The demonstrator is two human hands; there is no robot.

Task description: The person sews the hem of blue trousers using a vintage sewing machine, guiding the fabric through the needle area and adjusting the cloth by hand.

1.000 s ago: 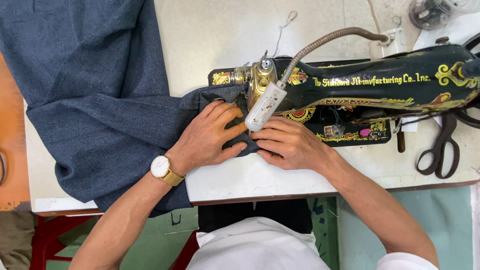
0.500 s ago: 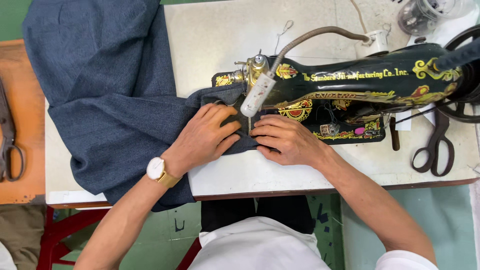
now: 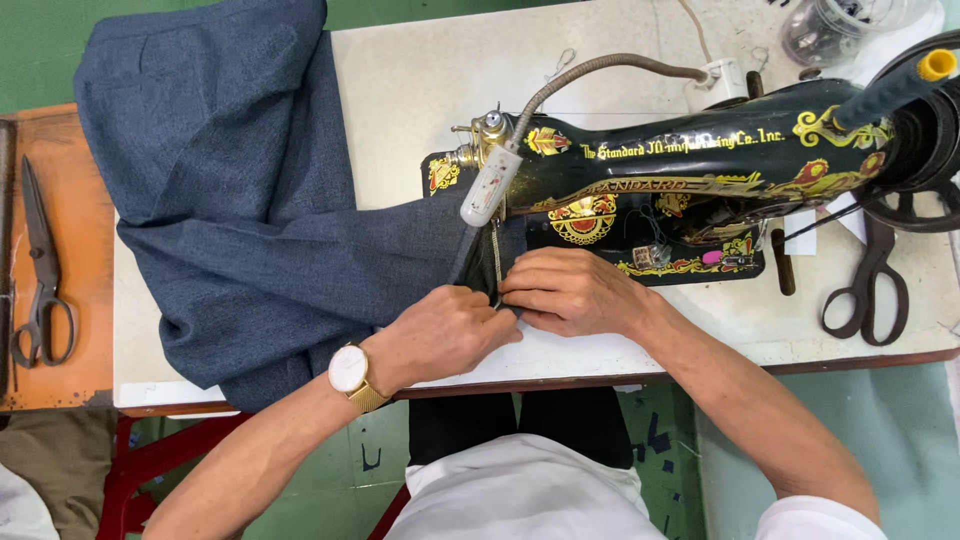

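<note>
A large piece of dark blue-grey cloth (image 3: 240, 200) spreads over the left half of the white sewing table (image 3: 410, 90) and runs under the head of a black sewing machine (image 3: 700, 170) with gold ornament. My left hand (image 3: 445, 330), with a gold watch on the wrist, pinches the cloth's folded edge near the table's front. My right hand (image 3: 570, 292) holds the same edge right beside it, fingertips meeting just below the needle area. A small white lamp (image 3: 490, 185) on a flexible neck hangs over the needle.
Black scissors (image 3: 870, 290) lie on the table right of the machine. A second pair of scissors (image 3: 42, 270) rests on an orange side table at far left. A clear jar (image 3: 830, 30) stands at the back right. A red stool frame (image 3: 130, 470) shows below.
Both hands have drawn back toward the table's front edge, pulling the cloth's edge out from under the needle. The view has shifted, showing more of the orange side table.
</note>
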